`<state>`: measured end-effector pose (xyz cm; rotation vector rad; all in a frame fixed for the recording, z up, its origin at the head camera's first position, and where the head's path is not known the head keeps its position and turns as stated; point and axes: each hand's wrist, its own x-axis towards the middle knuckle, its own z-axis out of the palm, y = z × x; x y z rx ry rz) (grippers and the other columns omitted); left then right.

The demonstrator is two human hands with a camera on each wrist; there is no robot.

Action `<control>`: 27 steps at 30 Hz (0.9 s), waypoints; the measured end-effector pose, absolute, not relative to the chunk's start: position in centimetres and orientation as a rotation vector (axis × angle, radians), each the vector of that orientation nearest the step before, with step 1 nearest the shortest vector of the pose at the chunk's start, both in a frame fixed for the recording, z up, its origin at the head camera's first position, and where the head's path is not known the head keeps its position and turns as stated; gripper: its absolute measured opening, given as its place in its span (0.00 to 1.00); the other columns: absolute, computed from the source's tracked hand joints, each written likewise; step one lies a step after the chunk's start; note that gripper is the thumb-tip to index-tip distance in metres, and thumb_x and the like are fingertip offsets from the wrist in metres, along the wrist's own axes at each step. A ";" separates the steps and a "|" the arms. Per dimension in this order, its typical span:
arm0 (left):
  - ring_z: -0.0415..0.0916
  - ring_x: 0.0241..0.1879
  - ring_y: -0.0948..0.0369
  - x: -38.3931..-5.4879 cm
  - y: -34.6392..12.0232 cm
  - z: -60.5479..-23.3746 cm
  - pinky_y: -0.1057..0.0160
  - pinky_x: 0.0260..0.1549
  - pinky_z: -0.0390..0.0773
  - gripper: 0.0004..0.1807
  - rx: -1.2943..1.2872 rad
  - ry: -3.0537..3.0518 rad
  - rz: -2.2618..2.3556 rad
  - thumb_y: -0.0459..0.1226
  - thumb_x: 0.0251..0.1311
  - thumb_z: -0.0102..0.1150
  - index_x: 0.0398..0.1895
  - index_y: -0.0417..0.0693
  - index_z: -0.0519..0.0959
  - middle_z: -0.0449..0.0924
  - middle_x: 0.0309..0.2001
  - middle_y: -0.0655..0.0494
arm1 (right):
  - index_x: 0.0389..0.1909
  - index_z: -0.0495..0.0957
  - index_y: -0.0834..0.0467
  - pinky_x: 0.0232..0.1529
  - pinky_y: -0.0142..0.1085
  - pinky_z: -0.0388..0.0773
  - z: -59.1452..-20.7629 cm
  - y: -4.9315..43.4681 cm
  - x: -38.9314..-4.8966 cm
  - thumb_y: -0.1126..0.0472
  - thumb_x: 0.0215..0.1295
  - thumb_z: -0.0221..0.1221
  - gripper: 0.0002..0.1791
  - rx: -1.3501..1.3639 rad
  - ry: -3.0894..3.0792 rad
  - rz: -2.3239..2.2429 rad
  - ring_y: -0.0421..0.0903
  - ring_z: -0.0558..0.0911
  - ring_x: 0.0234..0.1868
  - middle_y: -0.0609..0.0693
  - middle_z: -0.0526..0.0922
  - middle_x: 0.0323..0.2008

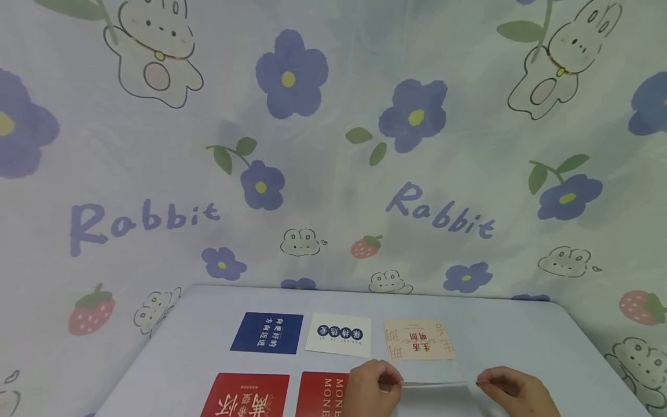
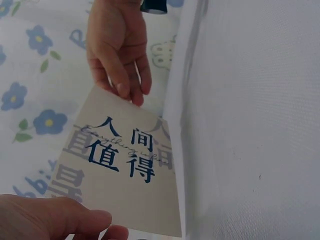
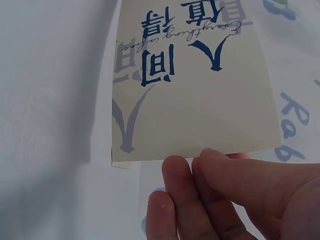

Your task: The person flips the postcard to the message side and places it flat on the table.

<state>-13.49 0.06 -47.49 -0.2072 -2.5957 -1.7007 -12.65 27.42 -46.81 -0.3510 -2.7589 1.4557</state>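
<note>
A cream card point(image 2: 150, 205) with blue Chinese characters is held up between both hands. In the head view only a thin edge of it shows, over a dark shadow on the white table. My left hand point(image 1: 371, 389) pinches one side of the card between thumb and fingers; the left wrist view has this hand point(image 2: 55, 217) at the lower left. On the opposite side, my right hand point(image 1: 521, 392) pinches the edge, and the right wrist view shows its thumb point(image 3: 235, 167) at the card's border.
Across the back of the white table point(image 1: 172, 347) lie a blue card point(image 1: 255, 333), a white card point(image 1: 339, 321) and a peach card point(image 1: 440, 330). Nearer are two red cards, one point(image 1: 224, 388) at left, another point(image 1: 311, 399) partly behind my left hand. A rabbit-print curtain point(image 1: 333, 191) hangs behind.
</note>
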 end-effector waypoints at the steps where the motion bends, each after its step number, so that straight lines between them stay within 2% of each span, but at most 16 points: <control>1: 0.74 0.25 0.73 -13.5 0.0 -47.5 0.72 0.29 0.78 0.11 -0.210 -2.599 -1.701 0.27 0.50 0.70 0.22 0.53 0.83 0.79 0.24 0.69 | 0.37 0.85 0.63 0.37 0.29 0.81 -46.8 27.4 -12.6 0.68 0.57 0.69 0.07 -0.354 -2.756 1.467 0.39 0.86 0.35 0.51 0.88 0.35; 9: 0.74 0.24 0.73 -13.5 0.0 -47.6 0.71 0.28 0.78 0.11 -0.219 -2.616 -1.683 0.28 0.48 0.72 0.21 0.54 0.83 0.79 0.23 0.72 | 0.38 0.86 0.63 0.35 0.30 0.80 -47.0 27.8 -12.9 0.67 0.59 0.68 0.07 -0.389 -2.787 1.486 0.40 0.84 0.35 0.52 0.88 0.37; 16: 0.74 0.25 0.72 -13.5 -0.1 -47.5 0.70 0.29 0.79 0.11 -0.257 -2.628 -1.688 0.28 0.49 0.72 0.21 0.53 0.83 0.79 0.23 0.72 | 0.45 0.85 0.68 0.39 0.35 0.84 -47.2 27.9 -13.3 0.67 0.59 0.68 0.13 -0.461 -2.735 1.617 0.47 0.86 0.39 0.56 0.88 0.40; 21: 0.72 0.25 0.72 -13.5 -0.3 -47.5 0.69 0.29 0.78 0.11 -0.294 -2.659 -1.687 0.26 0.48 0.70 0.20 0.53 0.83 0.78 0.23 0.72 | 0.46 0.83 0.70 0.40 0.39 0.85 -47.3 27.8 -13.5 0.68 0.61 0.67 0.13 -0.476 -2.694 1.683 0.51 0.86 0.41 0.59 0.87 0.41; 27: 0.69 0.24 0.71 -13.7 -0.6 -47.9 0.69 0.27 0.74 0.09 -0.392 -2.700 -1.686 0.26 0.47 0.69 0.21 0.51 0.84 0.77 0.22 0.71 | 0.47 0.82 0.71 0.40 0.41 0.85 -47.1 28.1 -13.3 0.63 0.60 0.69 0.18 -0.482 -2.692 1.748 0.51 0.87 0.41 0.57 0.88 0.40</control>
